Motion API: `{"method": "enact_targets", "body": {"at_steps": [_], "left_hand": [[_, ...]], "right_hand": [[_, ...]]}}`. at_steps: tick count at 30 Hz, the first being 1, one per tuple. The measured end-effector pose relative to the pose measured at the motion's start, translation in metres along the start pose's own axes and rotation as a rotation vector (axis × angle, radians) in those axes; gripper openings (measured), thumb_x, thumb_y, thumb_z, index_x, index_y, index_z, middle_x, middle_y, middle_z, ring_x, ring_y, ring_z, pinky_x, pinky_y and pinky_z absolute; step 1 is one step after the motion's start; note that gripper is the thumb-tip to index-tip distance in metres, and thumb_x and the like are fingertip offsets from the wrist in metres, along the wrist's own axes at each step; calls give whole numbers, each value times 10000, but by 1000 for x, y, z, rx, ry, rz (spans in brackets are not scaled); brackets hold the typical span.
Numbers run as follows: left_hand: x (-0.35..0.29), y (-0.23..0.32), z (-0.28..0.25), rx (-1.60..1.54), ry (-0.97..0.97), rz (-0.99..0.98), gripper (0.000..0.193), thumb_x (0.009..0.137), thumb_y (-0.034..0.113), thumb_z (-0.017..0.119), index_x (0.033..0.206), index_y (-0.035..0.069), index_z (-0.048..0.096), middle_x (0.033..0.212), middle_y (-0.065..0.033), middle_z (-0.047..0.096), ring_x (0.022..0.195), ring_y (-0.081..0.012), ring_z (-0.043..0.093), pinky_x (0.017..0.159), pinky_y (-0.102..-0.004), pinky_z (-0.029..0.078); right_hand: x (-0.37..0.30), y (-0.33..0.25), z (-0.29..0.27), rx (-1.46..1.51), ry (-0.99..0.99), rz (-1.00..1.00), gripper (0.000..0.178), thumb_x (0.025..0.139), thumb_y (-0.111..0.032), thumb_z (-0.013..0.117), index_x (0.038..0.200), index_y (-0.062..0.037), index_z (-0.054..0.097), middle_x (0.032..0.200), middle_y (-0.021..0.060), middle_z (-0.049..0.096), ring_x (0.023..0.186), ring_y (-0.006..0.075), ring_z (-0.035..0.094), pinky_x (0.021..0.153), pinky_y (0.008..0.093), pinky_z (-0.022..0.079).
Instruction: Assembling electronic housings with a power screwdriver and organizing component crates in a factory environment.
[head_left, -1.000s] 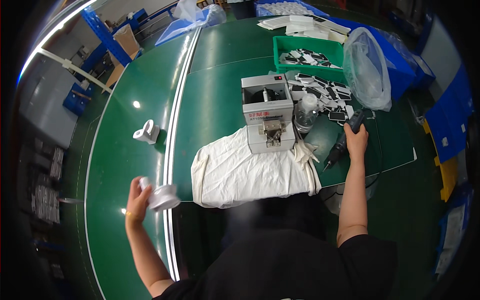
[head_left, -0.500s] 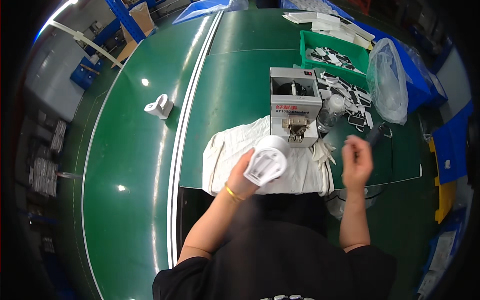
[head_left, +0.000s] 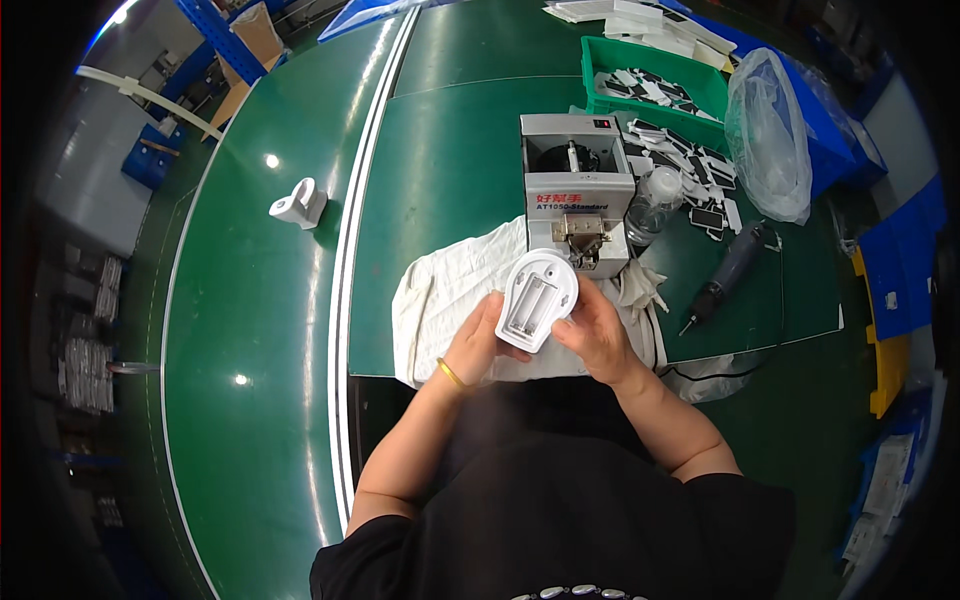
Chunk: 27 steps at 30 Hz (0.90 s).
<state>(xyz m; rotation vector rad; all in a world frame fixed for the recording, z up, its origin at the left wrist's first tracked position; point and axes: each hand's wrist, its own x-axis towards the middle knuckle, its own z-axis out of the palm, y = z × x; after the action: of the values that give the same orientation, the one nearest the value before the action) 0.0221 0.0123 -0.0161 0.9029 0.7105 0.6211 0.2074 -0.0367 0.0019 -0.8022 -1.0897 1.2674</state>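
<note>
right hand [head_left: 600,341] has joined left hand [head_left: 474,346], both holding the white battery housing [head_left: 537,308]; this looks like checking, and turning it seems to want steady fingers.

Seen from above, reaching in from the lower edge with bare left forearm [head_left: 410,440] and right forearm [head_left: 672,425], angled inward from bent elbows. Holding left hand [head_left: 473,345] and right hand [head_left: 602,345] close together ahead of the torso [head_left: 560,500], nearly level and slightly apart. Curling both in a firm two-sided grip, facing each other. Laying right thumb [head_left: 565,332] inward toward the left, pointing right fingers [head_left: 588,293] forward, partly hidden from view.
</note>
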Motion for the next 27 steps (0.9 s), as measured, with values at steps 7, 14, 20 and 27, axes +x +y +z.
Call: {"method": "enact_targets", "body": {"at_steps": [7, 14, 20, 27], "left_hand": [[50, 62, -173, 794, 1136, 783, 596, 792, 254, 798, 1229, -23, 503, 1166, -149, 555, 970, -245, 578, 831, -339, 493], [103, 116, -348, 901, 1468, 369, 993, 609, 540, 842, 1321, -34, 457, 1301, -232, 539, 1203, -369, 528, 1003, -418, 435], [77, 141, -405, 689, 1558, 238, 742, 706, 475, 788, 1311, 121, 544, 1213, -122, 640, 1001, -279, 650, 854, -385, 508], [107, 146, -394, 595, 1346, 172, 578, 696, 298, 842, 1195, 77, 649, 1047, -79, 691, 746, -184, 633, 668, -334, 519]], "right_hand": [[8, 37, -24, 46, -117, 108, 757, 805, -255, 676, 1409, 52, 339, 1328, 120, 492, 1244, 199, 471, 1078, 354, 341], [3, 46, -27, 114, -59, 161, 728, 768, -217, 713, 1366, 34, 384, 1261, 93, 523, 1183, 184, 494, 1047, 343, 361], [4, 41, -26, 38, -125, 195, 696, 745, -231, 758, 1319, 4, 443, 1100, 35, 544, 991, 120, 502, 921, 281, 409], [3, 40, -33, -122, -102, 182, 706, 754, -271, 770, 1330, -16, 451, 1075, 34, 550, 941, 131, 505, 848, 280, 436]]}}
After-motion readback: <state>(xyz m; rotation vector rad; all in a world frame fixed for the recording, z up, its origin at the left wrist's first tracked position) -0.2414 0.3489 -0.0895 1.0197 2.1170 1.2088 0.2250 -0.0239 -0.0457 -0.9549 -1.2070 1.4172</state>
